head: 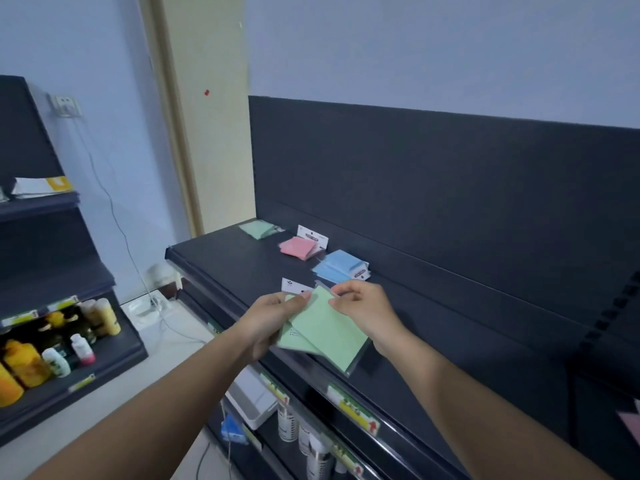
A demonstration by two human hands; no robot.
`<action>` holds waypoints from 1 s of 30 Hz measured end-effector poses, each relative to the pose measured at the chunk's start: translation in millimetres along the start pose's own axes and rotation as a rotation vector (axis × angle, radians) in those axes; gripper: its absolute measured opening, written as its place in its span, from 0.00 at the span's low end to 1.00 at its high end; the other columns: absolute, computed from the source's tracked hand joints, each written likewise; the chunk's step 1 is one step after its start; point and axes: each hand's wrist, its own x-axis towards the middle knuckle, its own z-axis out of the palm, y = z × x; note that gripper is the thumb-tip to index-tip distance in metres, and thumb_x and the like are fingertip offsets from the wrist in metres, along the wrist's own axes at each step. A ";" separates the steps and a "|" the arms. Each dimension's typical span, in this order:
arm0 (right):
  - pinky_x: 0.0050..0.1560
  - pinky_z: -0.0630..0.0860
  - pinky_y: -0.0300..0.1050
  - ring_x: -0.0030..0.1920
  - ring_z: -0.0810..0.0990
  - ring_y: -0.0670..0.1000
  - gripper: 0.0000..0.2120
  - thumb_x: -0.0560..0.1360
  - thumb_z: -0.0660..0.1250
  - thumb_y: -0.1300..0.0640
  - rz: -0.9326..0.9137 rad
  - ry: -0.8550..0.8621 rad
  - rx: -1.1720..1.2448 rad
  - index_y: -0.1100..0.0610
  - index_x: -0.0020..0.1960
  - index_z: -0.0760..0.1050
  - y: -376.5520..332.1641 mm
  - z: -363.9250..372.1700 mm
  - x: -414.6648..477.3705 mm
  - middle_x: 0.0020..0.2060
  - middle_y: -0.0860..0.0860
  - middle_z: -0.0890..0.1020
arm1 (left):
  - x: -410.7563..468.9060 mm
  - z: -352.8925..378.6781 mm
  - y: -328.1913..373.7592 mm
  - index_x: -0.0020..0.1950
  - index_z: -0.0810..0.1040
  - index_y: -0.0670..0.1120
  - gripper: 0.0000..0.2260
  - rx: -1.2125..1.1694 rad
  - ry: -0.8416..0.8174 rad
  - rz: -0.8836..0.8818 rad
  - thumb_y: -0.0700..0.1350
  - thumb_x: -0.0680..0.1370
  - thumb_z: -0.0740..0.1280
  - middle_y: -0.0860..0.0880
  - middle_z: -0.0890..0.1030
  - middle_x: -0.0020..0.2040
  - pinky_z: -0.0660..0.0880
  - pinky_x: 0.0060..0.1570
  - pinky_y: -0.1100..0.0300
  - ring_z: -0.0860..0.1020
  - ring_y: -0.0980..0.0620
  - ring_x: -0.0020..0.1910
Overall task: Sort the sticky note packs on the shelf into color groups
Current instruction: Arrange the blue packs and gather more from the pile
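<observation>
The left hand (273,317) grips a small fan of green packs (325,329) from the left side, thumb on top and fingers curled underneath. The right hand (363,306) pinches the far corner of the uppermost one between thumb and fingertips. Both hold the packs just above the near edge of the dark shelf (225,271), not resting on it. At least two green packs overlap in the grip; how many there are I cannot tell.

Farther back on the shelf lie three groups: a green pile (258,229) at the far left, a pink pile (299,247) to its right, and a blue pile (341,268) nearer and further right, each apart from the others.

The held packs most likely belong on the green pile, which is the farthest of the three. The risks lie in that reach. The packs look slick in their clear wrappers and sit skewed against each other, so a loose grip could let the lower one slide out and drop past the shelf's near edge onto the lower shelves. A forearm passing low over the pink pile could also nudge it toward its neighbours and blur the groups. Squaring the fan up first would help.
</observation>
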 end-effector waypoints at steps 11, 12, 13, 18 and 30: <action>0.44 0.69 0.39 0.44 0.75 0.48 0.09 0.71 0.71 0.58 0.068 0.032 -0.095 0.54 0.50 0.75 8.4 86.7 125.6 0.41 0.48 0.76 | 88.6 -99.3 10.6 0.52 0.74 0.38 0.08 -0.140 0.294 0.026 0.32 0.75 0.66 0.42 0.83 0.42 0.80 0.31 0.56 0.82 0.48 0.35; 0.44 0.70 0.40 0.45 0.75 0.49 0.11 0.71 0.71 0.58 0.111 0.016 -0.047 0.55 0.53 0.74 9.7 91.8 139.5 0.44 0.49 0.76 | 99.9 -108.1 15.4 0.53 0.73 0.38 0.08 -0.161 0.329 0.034 0.32 0.75 0.66 0.41 0.82 0.43 0.79 0.29 0.57 0.82 0.48 0.34; 0.42 0.70 0.41 0.43 0.76 0.49 0.12 0.72 0.70 0.59 0.171 -0.009 0.040 0.57 0.54 0.73 9.7 96.4 153.4 0.44 0.51 0.77 | 111.2 -115.8 21.1 0.53 0.72 0.38 0.09 -0.176 0.355 0.036 0.32 0.75 0.66 0.41 0.81 0.44 0.79 0.28 0.58 0.81 0.48 0.35; 0.29 0.71 0.40 0.33 0.76 0.48 0.06 0.75 0.65 0.66 0.455 -0.109 0.343 0.56 0.46 0.72 -4.8 123.6 221.2 0.35 0.52 0.79 | 169.9 -149.0 56.1 0.42 0.75 0.39 0.04 -0.124 0.360 0.011 0.35 0.76 0.66 0.44 0.83 0.34 0.79 0.27 0.58 0.81 0.51 0.29; 0.33 0.73 0.40 0.35 0.78 0.49 0.06 0.76 0.64 0.67 0.418 0.034 0.390 0.61 0.52 0.74 -3.8 177.0 338.7 0.38 0.54 0.80 | 295.9 -235.7 88.6 0.47 0.74 0.42 0.07 0.058 0.166 -0.119 0.34 0.79 0.59 0.44 0.76 0.40 0.70 0.36 0.60 0.74 0.51 0.34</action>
